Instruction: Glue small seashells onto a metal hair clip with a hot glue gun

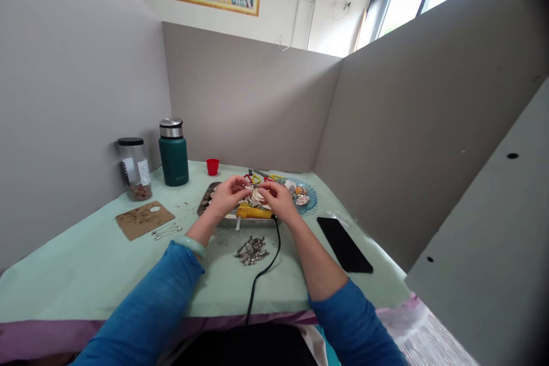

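Note:
Both hands are raised over a metal tray (223, 222), their fingertips close together. My left hand (230, 193) is closed in a pinch, and a small pale piece seems to be at its fingertips. My right hand (278, 200) pinches from the other side; what it holds is too small to name. Pale shell-like pieces (257, 197) lie between and behind the hands. A yellow glue gun (255, 212) rests across the tray's near side, with its black cord (266, 269) running toward me. Nearer to me is a pile of small metal clips (252, 250).
Right of the tray stands a blue plate (312, 201) of shells; pliers (259, 175) lie behind. A black phone-like slab (345, 245) lies right. Leftward are brown cardboard (144, 220), wire pins (166, 231), a jar (136, 168), a green bottle (174, 160) and a red cup (213, 167). Grey partitions (249, 97) enclose the table.

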{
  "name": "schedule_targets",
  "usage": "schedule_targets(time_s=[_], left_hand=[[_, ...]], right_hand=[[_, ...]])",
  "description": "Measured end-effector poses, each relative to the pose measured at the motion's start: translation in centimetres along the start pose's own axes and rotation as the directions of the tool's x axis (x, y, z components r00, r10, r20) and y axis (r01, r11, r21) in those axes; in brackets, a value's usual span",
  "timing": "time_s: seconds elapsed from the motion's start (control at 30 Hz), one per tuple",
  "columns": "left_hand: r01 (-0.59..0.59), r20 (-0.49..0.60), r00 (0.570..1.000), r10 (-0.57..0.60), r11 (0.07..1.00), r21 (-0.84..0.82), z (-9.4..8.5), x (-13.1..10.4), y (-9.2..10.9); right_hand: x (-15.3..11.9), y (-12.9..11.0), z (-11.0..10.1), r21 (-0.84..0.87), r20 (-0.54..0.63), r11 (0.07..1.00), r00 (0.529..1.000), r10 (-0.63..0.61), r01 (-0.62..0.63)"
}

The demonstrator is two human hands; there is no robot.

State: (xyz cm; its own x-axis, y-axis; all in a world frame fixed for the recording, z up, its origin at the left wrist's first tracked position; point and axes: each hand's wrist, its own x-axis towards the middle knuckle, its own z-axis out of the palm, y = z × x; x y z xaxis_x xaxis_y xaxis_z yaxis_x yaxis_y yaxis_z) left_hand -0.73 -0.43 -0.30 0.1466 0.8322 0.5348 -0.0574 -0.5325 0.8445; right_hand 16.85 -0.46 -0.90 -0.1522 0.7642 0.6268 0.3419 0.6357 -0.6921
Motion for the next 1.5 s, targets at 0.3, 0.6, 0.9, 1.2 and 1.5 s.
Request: schedule_targets(time_s=[0.3,0.6,0.9,1.2,1.5], left_hand=[[0.008,0.102,0.995,-0.011,0.999,0.038,0.2,-0.1,-0.2],[0.096,0.064,0.994,-0.09,0.991,-0.094,0.5,-0.2,0.5],[0.151,0.157,0.979,-0.131,0.981,-0.125,-0.1,-0.5,1.1],[0.116,0.104,0.989,-0.101,0.982,-0.149,0.0,-0.5,1.1],[0.118,0.11,0.989,-0.103,0.984,-0.136,0.0,-0.5,1.1]], right_hand=[[-0.4,-1.0,0.5,0.19,0.068,0.979,0.995,0.066,-0.078],[-0.3,-1.0,0.4,0.326,0.123,0.93,0.983,0.138,-0.172],[-0.3,-0.6,0.2,0.504,0.227,0.802,0.945,0.235,-0.32],[-0.2,-0.3,0.2,0.534,0.263,0.765,0.931,0.253,-0.359],[-0.2,0.0,0.2,0.571,0.286,0.744,0.934,0.215,-0.347]])
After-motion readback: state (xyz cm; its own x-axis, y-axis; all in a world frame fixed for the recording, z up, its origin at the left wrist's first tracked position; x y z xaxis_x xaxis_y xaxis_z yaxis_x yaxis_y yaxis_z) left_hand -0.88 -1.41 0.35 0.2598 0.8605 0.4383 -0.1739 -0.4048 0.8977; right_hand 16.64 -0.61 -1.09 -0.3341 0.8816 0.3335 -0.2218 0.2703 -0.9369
